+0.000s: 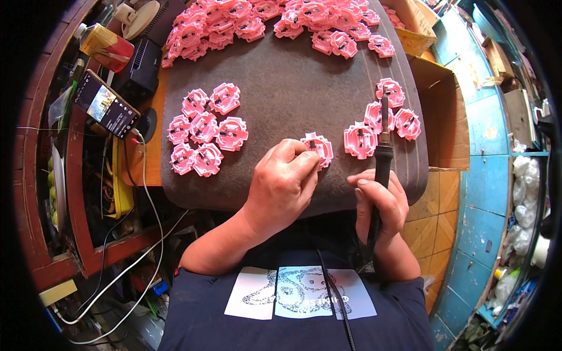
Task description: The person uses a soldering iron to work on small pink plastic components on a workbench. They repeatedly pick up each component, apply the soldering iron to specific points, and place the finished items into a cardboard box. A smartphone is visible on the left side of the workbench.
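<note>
My left hand (282, 180) is closed, its fingertips pinched at the lower left edge of a pink plastic housing (319, 151). That housing lies near the front of the dark mat and has small dark metal pieces inside; my fingers cover part of it. In my right hand (383, 202) is a black-handled soldering iron (383, 155), held upright with its tip pointing away from me. The iron passes over a small group of pink housings (359, 140) on the right. Its tip is apart from the housing at my left hand.
Several more pink housings (204, 127) sit at the left of the dark mat (281, 88), and piles of them (219, 23) fill its far edge. A lit phone (106, 104) and white cables are on the left. A cardboard box (448, 117) stands at the right.
</note>
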`<state>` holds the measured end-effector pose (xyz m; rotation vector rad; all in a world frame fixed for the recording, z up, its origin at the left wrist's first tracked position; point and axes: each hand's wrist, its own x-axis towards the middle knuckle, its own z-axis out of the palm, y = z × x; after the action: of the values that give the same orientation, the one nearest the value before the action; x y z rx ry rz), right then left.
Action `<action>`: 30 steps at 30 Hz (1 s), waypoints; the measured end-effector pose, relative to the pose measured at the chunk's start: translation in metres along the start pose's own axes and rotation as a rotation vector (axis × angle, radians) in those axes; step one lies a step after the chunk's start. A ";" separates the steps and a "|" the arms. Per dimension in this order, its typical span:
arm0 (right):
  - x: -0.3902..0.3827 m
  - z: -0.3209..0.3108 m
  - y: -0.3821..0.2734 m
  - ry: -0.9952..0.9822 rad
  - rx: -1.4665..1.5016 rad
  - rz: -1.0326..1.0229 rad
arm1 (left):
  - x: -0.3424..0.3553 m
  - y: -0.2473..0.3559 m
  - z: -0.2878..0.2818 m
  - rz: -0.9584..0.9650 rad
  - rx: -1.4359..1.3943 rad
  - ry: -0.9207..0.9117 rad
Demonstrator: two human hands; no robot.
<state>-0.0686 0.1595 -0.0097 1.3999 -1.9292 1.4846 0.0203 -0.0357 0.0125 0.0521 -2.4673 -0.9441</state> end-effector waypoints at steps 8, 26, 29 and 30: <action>0.005 0.008 0.006 0.024 -0.099 0.011 | 0.000 0.000 -0.001 -0.008 0.005 -0.001; 0.006 0.006 0.018 0.079 -0.107 0.053 | 0.000 0.000 0.002 0.011 -0.004 0.017; -0.001 0.005 0.021 0.057 -0.059 0.070 | 0.000 -0.001 0.002 0.009 -0.004 0.012; -0.004 0.005 0.022 0.065 -0.047 0.078 | 0.000 -0.001 0.002 0.007 -0.007 0.009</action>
<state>-0.0840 0.1563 -0.0265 1.2542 -1.9863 1.4897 0.0199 -0.0352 0.0106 0.0450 -2.4549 -0.9471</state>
